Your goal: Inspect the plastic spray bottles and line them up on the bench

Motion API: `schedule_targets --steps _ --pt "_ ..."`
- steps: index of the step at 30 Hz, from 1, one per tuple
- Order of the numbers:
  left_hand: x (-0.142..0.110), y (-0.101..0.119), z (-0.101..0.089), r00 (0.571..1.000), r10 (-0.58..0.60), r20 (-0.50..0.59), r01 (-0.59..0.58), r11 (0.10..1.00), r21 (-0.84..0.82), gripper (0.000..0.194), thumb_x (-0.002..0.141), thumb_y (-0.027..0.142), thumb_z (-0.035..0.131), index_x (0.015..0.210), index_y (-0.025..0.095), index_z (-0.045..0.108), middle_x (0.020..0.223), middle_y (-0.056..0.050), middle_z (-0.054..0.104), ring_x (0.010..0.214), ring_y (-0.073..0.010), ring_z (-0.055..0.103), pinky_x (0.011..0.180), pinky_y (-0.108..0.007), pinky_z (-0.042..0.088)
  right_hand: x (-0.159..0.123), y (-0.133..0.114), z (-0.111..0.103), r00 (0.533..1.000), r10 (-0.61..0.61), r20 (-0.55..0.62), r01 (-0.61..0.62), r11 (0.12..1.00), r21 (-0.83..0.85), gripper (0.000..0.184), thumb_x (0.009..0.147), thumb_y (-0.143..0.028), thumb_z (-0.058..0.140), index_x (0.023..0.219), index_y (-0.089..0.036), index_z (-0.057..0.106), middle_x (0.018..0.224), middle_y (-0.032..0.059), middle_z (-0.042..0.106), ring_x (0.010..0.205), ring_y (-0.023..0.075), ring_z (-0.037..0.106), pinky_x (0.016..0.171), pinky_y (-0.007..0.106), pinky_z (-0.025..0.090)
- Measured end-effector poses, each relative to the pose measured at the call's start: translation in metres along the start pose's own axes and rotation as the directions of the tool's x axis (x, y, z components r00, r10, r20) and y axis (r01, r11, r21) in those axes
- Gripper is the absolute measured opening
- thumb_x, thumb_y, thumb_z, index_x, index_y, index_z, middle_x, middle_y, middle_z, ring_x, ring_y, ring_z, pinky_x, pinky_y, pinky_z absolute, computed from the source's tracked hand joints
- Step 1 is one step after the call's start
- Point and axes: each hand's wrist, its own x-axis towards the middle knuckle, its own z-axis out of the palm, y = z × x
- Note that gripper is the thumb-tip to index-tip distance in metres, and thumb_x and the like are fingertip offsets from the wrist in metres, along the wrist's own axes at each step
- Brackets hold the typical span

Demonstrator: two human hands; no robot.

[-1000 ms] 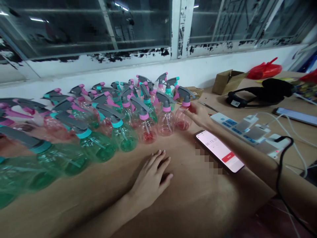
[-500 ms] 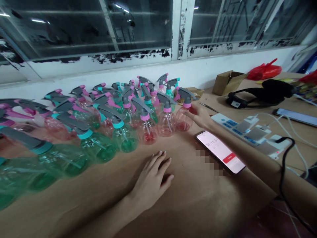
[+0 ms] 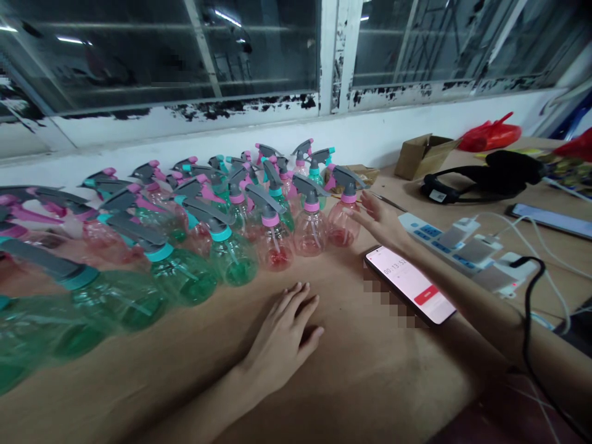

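My left hand (image 3: 283,338) lies palm down on the brown table (image 3: 342,364), its fingers spread and nothing under them that I can see. Farther forward and to the right, my right hand (image 3: 383,222) is open beside a pink spray bottle (image 3: 343,229) with a grey trigger head. Its fingers are apart at the bottle's right side; I cannot tell if a fingertip still touches it. Left of that bottle stand a clear pink one (image 3: 309,233), one with red at its base (image 3: 276,248) and a green one with a turquoise collar (image 3: 235,259).
More green and pink spray bottles (image 3: 182,274) fill the left side up to the wall. A phone (image 3: 409,285) showing a timer lies under my right forearm. Rightward are a power strip (image 3: 432,233) with chargers and cables, a black headset (image 3: 467,179), a cardboard box (image 3: 423,155) and another phone (image 3: 552,219).
My right hand has loosened from the end pink bottle and drawn slightly right, its fingers opening. My left hand stays where it was.
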Motion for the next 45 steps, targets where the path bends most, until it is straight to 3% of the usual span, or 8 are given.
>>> schedule_targets --steps 4,7,10,13,16,23,36,45 --pt "-0.003 0.001 -0.001 1.000 0.001 -0.006 -0.001 1.000 0.007 0.037 0.094 0.032 0.047 0.126 0.014 0.051 0.138 -0.013 0.045 0.129 -0.0277 0.039 0.103 -0.048 0.035 -0.038 -0.006 -0.016 0.995 0.082 -0.049 -0.084 0.996 -0.040 0.073 0.078 -0.058 0.056 0.134 -0.013 0.041 0.132 0.0224 0.052 0.118 0.0359 0.052 0.092 0.054 0.044" --pt "-0.008 0.001 -0.002 1.000 -0.003 0.014 0.003 1.000 0.024 0.038 0.093 0.032 0.048 0.127 0.014 0.051 0.140 -0.014 0.044 0.130 -0.0282 0.037 0.103 -0.048 0.035 -0.081 -0.029 -0.022 0.997 0.060 -0.054 -0.066 0.990 -0.124 0.063 0.077 -0.055 0.060 0.127 -0.018 0.048 0.128 0.0173 0.056 0.115 0.0360 0.054 0.091 0.055 0.045" --pt "-0.016 0.001 -0.004 1.000 -0.004 0.029 0.002 0.999 0.042 0.039 0.093 0.032 0.049 0.127 0.013 0.050 0.140 -0.015 0.042 0.131 -0.0282 0.036 0.103 -0.048 0.035 -0.120 -0.061 -0.012 0.991 -0.063 0.117 0.083 0.980 -0.182 0.045 0.084 -0.047 0.055 0.119 -0.020 0.053 0.120 0.0127 0.062 0.110 0.0301 0.058 0.092 0.049 0.047" --pt "-0.030 -0.003 -0.007 1.000 -0.016 0.027 0.014 0.998 0.061 0.040 0.093 0.032 0.048 0.128 0.013 0.049 0.140 -0.015 0.042 0.131 -0.0275 0.036 0.104 -0.048 0.035 -0.142 -0.083 0.015 0.845 -0.276 0.458 0.358 0.928 -0.102 0.045 0.089 -0.041 0.049 0.127 -0.017 0.050 0.138 0.0117 0.049 0.129 0.0249 0.043 0.105 0.045 0.039" --pt "-0.054 -0.010 -0.015 0.998 -0.059 0.026 0.057 0.995 0.085 0.040 0.094 0.032 0.048 0.129 0.013 0.048 0.141 -0.014 0.042 0.131 -0.0268 0.035 0.104 -0.048 0.034 -0.147 -0.089 0.048 0.783 -0.342 0.519 0.421 0.906 -0.038 0.049 0.092 -0.040 0.044 0.132 -0.011 0.046 0.144 0.0163 0.041 0.135 0.0255 0.034 0.108 0.047 0.034" --pt "-0.135 -0.032 -0.050 0.971 -0.240 -0.026 0.240 0.955 0.174 0.040 0.095 0.032 0.046 0.133 0.018 0.045 0.144 -0.010 0.038 0.132 -0.0244 0.036 0.104 -0.045 0.035 -0.151 -0.107 0.103 0.678 -0.443 0.587 0.530 0.848 0.027 0.052 0.091 -0.045 0.045 0.133 -0.015 0.048 0.146 0.0129 0.038 0.137 0.0248 0.028 0.111 0.049 0.027" --pt "-0.248 -0.057 -0.091 0.885 -0.448 -0.128 0.466 0.862 0.198 0.040 0.095 0.031 0.044 0.133 0.016 0.045 0.143 -0.011 0.040 0.133 -0.0250 0.033 0.106 -0.045 0.032 -0.174 -0.211 0.191 0.414 -0.661 0.626 0.675 0.685 0.276 0.051 0.091 -0.042 0.046 0.130 -0.010 0.050 0.142 0.0150 0.043 0.135 0.0270 0.034 0.108 0.050 0.033" --pt "-0.322 -0.072 -0.115 0.754 -0.624 -0.207 0.654 0.742 0.145 0.043 0.096 0.033 0.044 0.136 0.019 0.042 0.145 -0.010 0.037 0.134 -0.0258 0.031 0.107 -0.046 0.031 -0.194 -0.280 0.251 0.240 -0.792 0.561 0.707 0.539 0.457 0.057 0.091 -0.050 0.041 0.130 -0.009 0.052 0.142 0.0155 0.044 0.134 0.0268 0.035 0.111 0.043 0.028"
